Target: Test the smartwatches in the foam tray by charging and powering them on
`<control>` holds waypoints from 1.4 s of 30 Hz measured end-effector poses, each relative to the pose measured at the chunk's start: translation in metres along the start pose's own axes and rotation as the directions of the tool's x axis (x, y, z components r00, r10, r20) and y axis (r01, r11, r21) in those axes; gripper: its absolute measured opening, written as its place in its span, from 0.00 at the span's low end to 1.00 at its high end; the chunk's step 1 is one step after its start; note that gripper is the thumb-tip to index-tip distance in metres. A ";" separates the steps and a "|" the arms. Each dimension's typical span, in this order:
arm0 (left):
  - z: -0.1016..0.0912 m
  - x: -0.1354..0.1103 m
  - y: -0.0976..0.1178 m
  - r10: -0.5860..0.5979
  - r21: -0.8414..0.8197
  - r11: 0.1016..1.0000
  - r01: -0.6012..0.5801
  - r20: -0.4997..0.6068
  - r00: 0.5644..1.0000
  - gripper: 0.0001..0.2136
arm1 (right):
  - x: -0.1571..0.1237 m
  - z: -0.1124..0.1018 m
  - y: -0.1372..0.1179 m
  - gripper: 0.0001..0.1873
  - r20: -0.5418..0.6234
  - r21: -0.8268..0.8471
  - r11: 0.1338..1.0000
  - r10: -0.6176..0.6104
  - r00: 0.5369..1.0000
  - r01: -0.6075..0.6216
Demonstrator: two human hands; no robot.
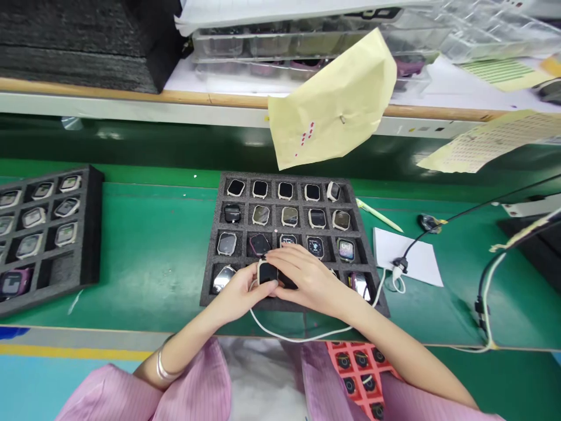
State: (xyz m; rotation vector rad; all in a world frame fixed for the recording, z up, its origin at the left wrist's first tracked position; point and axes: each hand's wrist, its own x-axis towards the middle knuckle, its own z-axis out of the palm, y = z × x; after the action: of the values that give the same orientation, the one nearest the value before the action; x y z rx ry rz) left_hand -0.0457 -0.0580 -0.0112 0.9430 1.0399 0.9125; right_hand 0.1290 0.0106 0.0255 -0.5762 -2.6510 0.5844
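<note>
Pink-sleeved left hand (pixel 239 293) and right hand (pixel 309 275) each keep a grip clamped on one smartwatch (pixel 267 273), white cable (pixel 284 337) trailing, over the foam tray (pixel 284 177).

Two black foam trays sit on the green table (pixel 153 251) — a middle tray (pixel 287 176) and a left tray (pixel 90 234). The middle tray has twenty compartments, five across and four deep. Its three far rows show fifteen watches (pixel 290 216); the near row shows two more, the rest hidden under the left hand (pixel 239 295) and the right hand (pixel 309 278). One held watch (pixel 266 272) sits between them. The left tray, cut by the edge, shows nine watches and one empty compartment. Beside these — one pen (pixel 379 215), one white sheet (pixel 416 257), two yellow sheets (pixel 333 105).
</note>
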 end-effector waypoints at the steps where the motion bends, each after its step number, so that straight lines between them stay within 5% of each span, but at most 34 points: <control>1: 0.001 0.000 0.000 0.010 -0.007 1.000 -0.011 -0.016 1.000 0.14 | -0.001 0.001 -0.001 0.15 -0.009 -0.016 1.000 0.004 1.000 -0.004; 14: 0.007 -0.006 0.005 -0.103 -0.205 0.972 0.110 0.046 0.994 0.17 | -0.020 0.023 -0.004 0.22 -0.228 0.153 0.987 0.072 0.971 -0.037; 32: 0.017 -0.001 -0.003 -0.105 -0.063 0.992 0.107 0.034 0.994 0.17 | -0.030 0.027 0.024 0.25 -0.218 0.277 0.959 0.012 0.976 0.050; 42: 0.016 -0.002 -0.004 0.048 0.054 0.997 -0.048 0.003 0.999 0.14 | -0.031 0.024 0.017 0.22 -0.247 0.265 0.962 -0.001 0.969 0.069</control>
State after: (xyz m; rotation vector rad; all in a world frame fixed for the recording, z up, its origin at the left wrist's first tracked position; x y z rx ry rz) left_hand -0.0299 -0.0646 -0.0108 1.0175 1.0493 0.9267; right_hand 0.1505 0.0024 -0.0108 -0.4833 -2.2948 0.7960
